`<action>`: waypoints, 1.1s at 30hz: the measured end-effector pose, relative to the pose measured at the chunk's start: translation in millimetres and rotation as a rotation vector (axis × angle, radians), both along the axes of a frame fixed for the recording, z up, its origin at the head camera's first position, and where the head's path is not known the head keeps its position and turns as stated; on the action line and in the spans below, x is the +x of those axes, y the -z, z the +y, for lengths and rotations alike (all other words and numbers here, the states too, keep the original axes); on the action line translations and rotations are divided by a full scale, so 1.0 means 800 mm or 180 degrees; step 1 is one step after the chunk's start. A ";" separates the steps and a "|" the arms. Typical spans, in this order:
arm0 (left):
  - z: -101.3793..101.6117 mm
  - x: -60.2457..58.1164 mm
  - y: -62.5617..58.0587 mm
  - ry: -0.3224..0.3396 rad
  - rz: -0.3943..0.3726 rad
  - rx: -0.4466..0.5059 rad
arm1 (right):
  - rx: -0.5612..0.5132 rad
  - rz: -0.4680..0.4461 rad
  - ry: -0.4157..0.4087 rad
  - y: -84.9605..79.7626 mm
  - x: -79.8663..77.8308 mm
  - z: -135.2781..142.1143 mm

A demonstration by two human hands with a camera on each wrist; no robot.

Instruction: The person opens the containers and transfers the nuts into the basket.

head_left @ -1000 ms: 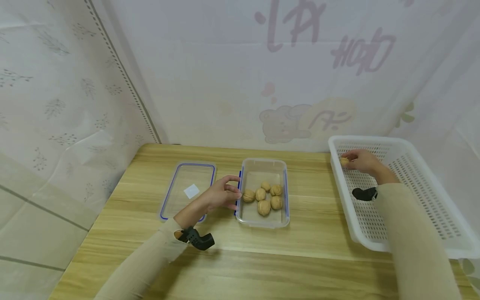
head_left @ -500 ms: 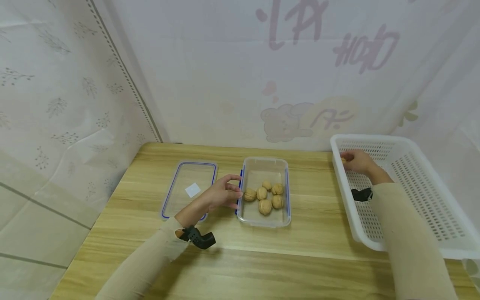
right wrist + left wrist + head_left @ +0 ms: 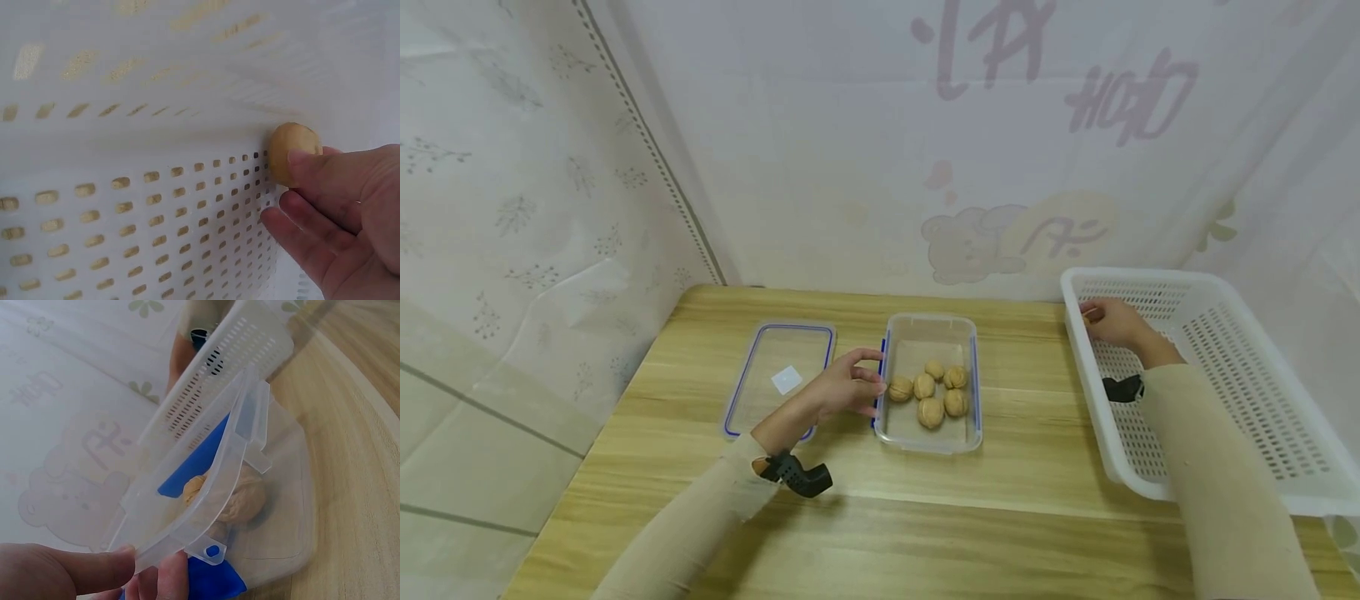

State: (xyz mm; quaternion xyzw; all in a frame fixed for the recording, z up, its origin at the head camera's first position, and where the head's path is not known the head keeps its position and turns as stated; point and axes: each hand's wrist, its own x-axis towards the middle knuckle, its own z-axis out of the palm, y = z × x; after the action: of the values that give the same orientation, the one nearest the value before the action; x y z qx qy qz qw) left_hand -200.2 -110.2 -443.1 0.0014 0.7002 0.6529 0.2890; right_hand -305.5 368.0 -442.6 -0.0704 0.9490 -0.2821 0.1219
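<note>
At the far-left corner of the white perforated basket (image 3: pixel 1251 375), my right hand (image 3: pixel 1116 323) pinches a walnut (image 3: pixel 286 144) between thumb and finger. In the right wrist view the walnut sits against the basket's wall, the other fingers spread below it. My left hand (image 3: pixel 844 388) holds the left rim of a clear plastic food container (image 3: pixel 925 447). In the left wrist view its thumb (image 3: pixel 103 569) lies on the rim, with fingers curled outside by a blue latch (image 3: pixel 212 578). Several walnuts (image 3: pixel 930 412) lie inside the container.
The container's clear lid (image 3: pixel 793 350), with a blue seal and a white square label, lies flat on the wooden table (image 3: pixel 880 542) to the left. A printed curtain (image 3: pixel 835 150) hangs behind the table, close to its back edge and the basket.
My right hand has shifted slightly left with the walnut, nearer the basket's far-left corner, so the walnut is now mostly hidden in the head view. The left hand stays on the container.
</note>
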 end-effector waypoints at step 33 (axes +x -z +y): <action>-0.001 -0.001 0.004 0.0063 0.0008 0.0090 | 0.0413 0.0236 -0.0665 -0.088 0.046 -0.019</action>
State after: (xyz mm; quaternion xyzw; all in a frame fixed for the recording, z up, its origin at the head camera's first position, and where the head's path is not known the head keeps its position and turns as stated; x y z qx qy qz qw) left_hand -201.3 -111.1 -446.3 0.0133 0.6911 0.6598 0.2945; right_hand -268.8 352.8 -372.5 -0.1713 0.9566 -0.2031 0.1197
